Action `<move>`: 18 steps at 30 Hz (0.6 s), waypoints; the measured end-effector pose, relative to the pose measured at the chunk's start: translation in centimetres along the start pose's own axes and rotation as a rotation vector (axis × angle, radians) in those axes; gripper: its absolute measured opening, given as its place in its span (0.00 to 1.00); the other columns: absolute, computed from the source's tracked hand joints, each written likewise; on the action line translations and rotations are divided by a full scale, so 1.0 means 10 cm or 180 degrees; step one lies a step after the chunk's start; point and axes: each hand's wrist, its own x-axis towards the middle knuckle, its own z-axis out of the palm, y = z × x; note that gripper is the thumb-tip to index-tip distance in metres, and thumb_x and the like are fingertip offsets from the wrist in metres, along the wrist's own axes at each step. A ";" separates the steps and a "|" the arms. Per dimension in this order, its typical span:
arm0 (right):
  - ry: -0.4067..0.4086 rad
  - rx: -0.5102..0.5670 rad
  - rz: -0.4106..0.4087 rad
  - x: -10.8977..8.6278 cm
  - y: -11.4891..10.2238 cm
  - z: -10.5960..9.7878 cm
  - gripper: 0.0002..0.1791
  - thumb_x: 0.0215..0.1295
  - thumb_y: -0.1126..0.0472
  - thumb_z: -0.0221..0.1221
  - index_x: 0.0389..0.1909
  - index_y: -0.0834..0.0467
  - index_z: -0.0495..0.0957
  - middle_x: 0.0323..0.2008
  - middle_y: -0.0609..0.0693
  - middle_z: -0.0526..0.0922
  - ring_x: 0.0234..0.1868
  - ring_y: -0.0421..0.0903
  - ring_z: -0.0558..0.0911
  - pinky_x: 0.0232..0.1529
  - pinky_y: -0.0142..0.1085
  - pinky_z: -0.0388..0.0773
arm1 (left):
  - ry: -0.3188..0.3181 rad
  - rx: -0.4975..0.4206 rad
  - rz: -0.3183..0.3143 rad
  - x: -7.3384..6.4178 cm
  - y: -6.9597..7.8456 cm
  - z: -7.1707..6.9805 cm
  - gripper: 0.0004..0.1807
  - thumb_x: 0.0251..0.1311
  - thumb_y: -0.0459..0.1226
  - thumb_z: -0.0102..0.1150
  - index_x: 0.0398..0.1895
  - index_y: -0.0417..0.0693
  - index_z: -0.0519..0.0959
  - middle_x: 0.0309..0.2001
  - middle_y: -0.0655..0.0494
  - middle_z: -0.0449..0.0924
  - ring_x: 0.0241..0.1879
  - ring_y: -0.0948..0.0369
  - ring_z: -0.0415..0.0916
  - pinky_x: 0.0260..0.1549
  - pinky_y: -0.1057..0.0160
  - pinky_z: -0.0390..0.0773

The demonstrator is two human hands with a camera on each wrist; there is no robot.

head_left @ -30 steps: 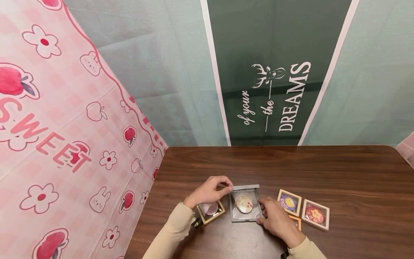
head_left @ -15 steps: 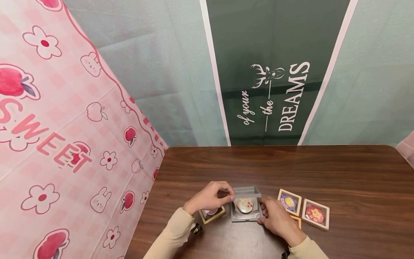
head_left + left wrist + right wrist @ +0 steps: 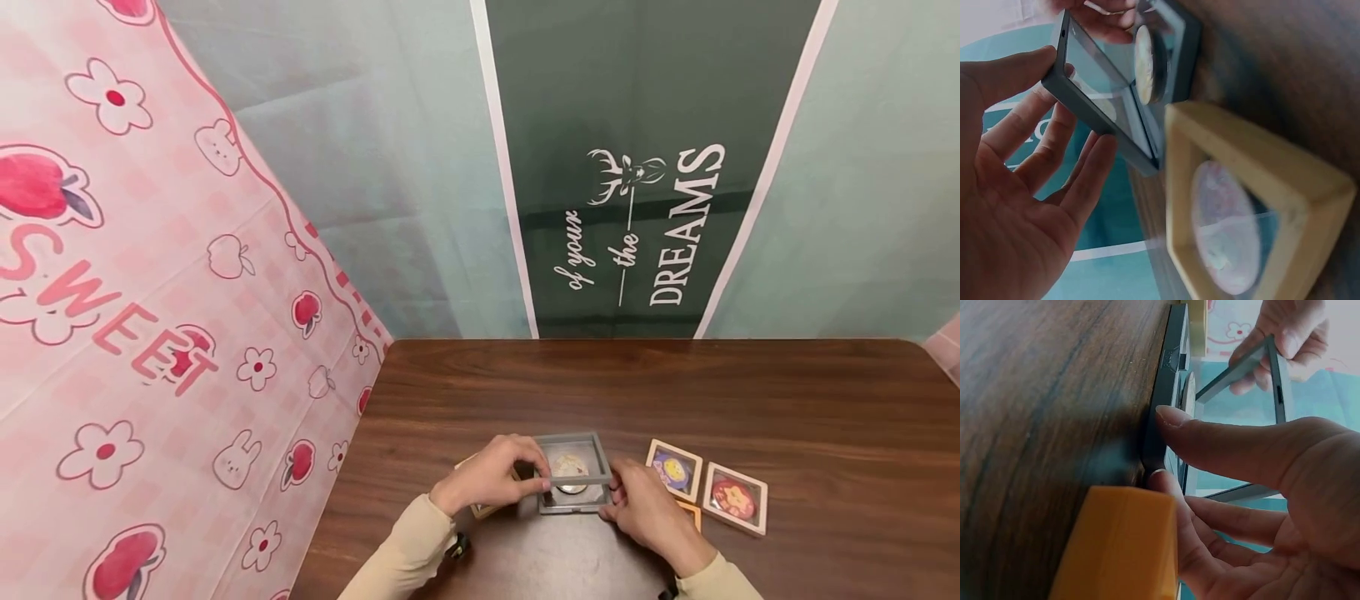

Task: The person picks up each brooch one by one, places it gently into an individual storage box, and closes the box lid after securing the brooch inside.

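A square grey display case [image 3: 573, 509] with clear film windows lies on the table, its hinged lid [image 3: 1104, 119] tilted partway over the base. Inside sits a round, pale patterned badge [image 3: 1144, 65]. My left hand [image 3: 495, 475] pinches the free corner of the lid between thumb and fingertips. On the other side, my right hand [image 3: 651, 510] grips the edge of the base, with the thumb on its rim in the right wrist view. A wood-coloured case [image 3: 1175, 187] holding a pinkish round badge stands beside the grey one, partly hidden under my left hand in the head view.
To the right lie two light-framed cases, one with a purple and yellow badge [image 3: 671, 471] and one with a red badge [image 3: 733, 499]. An orange case [image 3: 1122, 537] sits close to my right hand. Fabric curtains hang behind and left of the brown table [image 3: 825, 417].
The lid of the grey case has swung from nearly upright down toward the base, and my left hand has come nearer with it. My right hand stays at the base's edge.
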 end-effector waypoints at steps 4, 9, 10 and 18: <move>0.0027 -0.0001 -0.0091 0.00 0.03 0.01 0.25 0.39 0.73 0.82 0.30 0.57 0.74 0.25 0.45 0.73 0.25 0.34 0.70 0.26 0.29 0.69 | -0.0018 0.0138 -0.0085 -0.04 0.03 0.07 0.03 0.69 0.42 0.71 0.39 0.55 0.90 0.45 0.67 0.86 0.50 0.72 0.78 0.64 0.69 0.74; 0.0040 0.0006 -0.0136 0.00 0.05 0.00 0.25 0.39 0.75 0.81 0.34 0.59 0.77 0.26 0.45 0.73 0.26 0.33 0.71 0.27 0.29 0.70 | 0.0048 0.0302 -0.0130 -0.06 0.08 0.15 0.02 0.67 0.42 0.74 0.37 0.55 0.91 0.44 0.68 0.87 0.49 0.71 0.78 0.56 0.75 0.73; 0.0036 0.0016 -0.0126 -0.01 0.05 0.00 0.25 0.39 0.75 0.81 0.36 0.60 0.78 0.26 0.45 0.73 0.26 0.33 0.71 0.27 0.29 0.71 | 0.0069 0.0350 -0.0129 -0.07 0.08 0.16 0.03 0.66 0.42 0.74 0.37 0.56 0.91 0.44 0.69 0.87 0.49 0.71 0.78 0.55 0.77 0.73; -0.0003 0.0143 -0.0088 -0.02 0.06 0.00 0.34 0.39 0.73 0.84 0.50 0.69 0.80 0.30 0.46 0.75 0.26 0.32 0.72 0.27 0.28 0.73 | 0.0189 0.0729 -0.0056 -0.09 0.11 0.29 0.04 0.61 0.43 0.78 0.32 0.57 0.91 0.40 0.69 0.87 0.51 0.68 0.79 0.59 0.72 0.74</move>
